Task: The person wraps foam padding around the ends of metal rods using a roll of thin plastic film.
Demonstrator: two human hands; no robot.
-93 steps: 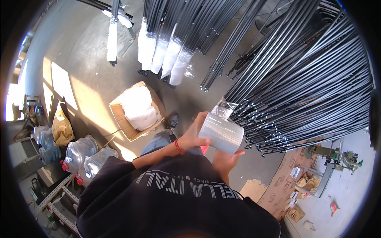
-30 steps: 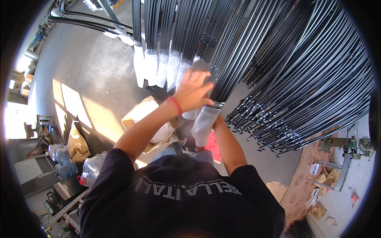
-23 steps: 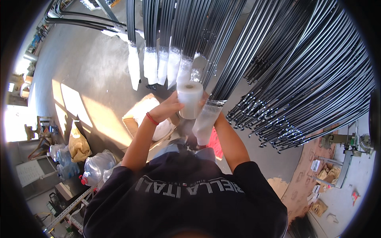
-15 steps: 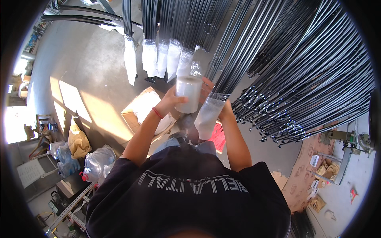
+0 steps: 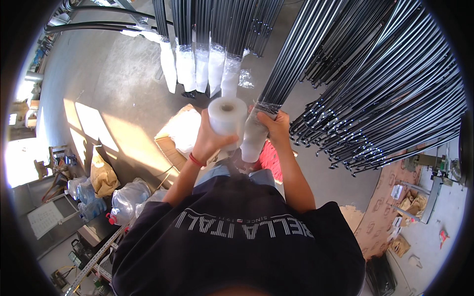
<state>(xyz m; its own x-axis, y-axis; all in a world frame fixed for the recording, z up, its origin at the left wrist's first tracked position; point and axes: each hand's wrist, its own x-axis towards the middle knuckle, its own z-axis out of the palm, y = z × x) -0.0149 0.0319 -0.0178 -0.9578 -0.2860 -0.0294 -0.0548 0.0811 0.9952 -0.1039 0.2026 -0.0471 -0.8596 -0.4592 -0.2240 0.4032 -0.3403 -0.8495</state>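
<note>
My left hand (image 5: 210,140) is wrapped round a roll of clear stretch film (image 5: 227,118), its hollow core facing up. Just right of it, my right hand (image 5: 278,126) grips the end of a bundle of thin black rods (image 5: 301,49), thumb across the film-wrapped part. A whitish wrapped sleeve (image 5: 252,143) covers that end and points down toward me. Whether a strip of film joins the roll to the sleeve, I cannot tell. Beyond the roll hang several more black rod bundles with white wrapped ends (image 5: 185,69).
Many loose black rods (image 5: 380,108) fan out at the right. An open cardboard box (image 5: 170,148) with white material lies on the floor left of my hands. Something red (image 5: 270,163) sits under the sleeve. Large plastic bottles (image 5: 129,200) and a brown bag (image 5: 102,175) stand at left.
The roll has tipped, so its core end now shows. My right hand has come round onto the front of the wrapped end, which has shifted slightly up and left.
</note>
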